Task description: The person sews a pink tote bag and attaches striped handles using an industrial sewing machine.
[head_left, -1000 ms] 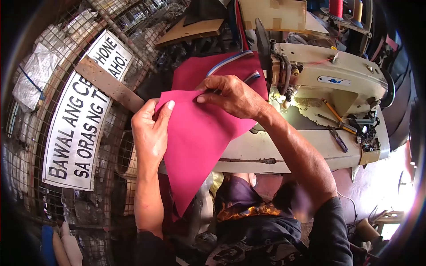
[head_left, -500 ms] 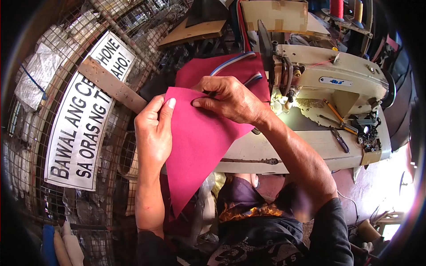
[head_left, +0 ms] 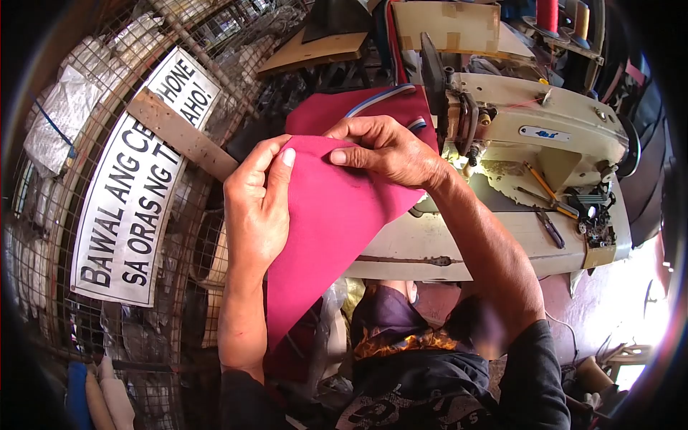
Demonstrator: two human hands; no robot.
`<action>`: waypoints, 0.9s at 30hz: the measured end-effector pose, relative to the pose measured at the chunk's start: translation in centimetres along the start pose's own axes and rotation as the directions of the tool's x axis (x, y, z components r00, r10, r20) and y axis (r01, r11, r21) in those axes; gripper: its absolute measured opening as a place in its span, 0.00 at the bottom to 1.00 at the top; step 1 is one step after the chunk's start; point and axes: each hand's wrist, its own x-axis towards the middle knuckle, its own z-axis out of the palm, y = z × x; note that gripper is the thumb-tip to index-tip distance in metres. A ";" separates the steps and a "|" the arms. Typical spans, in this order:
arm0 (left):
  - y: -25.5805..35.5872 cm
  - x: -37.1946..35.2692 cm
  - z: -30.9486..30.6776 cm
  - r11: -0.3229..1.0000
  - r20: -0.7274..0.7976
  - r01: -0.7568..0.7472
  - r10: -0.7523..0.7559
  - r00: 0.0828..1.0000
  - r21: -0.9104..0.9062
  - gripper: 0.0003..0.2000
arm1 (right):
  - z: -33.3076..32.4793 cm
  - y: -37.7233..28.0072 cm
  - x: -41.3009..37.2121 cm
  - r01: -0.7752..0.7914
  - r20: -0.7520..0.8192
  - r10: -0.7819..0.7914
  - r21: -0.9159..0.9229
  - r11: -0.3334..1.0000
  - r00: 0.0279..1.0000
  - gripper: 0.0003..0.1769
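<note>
A crimson piece of fabric (head_left: 322,215) hangs from both hands, its lower end narrowing to a point over my lap. My left hand (head_left: 259,201) pinches the top left edge between thumb and fingers. Along the same top edge, my right hand (head_left: 390,154) grips the cloth, thumb in front and fingers partly hidden behind it. Behind the hands lies more dark red fabric (head_left: 322,107) with a blue, white and red striped trim (head_left: 380,99) on it. To the right of my right hand is the sewing machine (head_left: 530,118), its needle area lit.
A screwdriver (head_left: 550,183), pliers (head_left: 550,228) and small dark metal parts (head_left: 596,222) lie on the machine table (head_left: 408,247). Red thread (head_left: 547,18) stands on a spool at the back right. A wire mesh rack (head_left: 179,326) with a lettered sign (head_left: 118,236) rises at left.
Both hands have shifted slightly right with the crimson fabric. Its top edge, flatter and more pointed at the left before, now looks drawn up and curved between the fingers.
</note>
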 end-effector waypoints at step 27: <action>1.4 -0.3 -1.0 1.000 0.116 -0.010 0.008 0.993 0.011 0.09 | -0.5 -1.7 1.3 -0.098 0.146 0.120 -0.145 0.984 0.982 0.18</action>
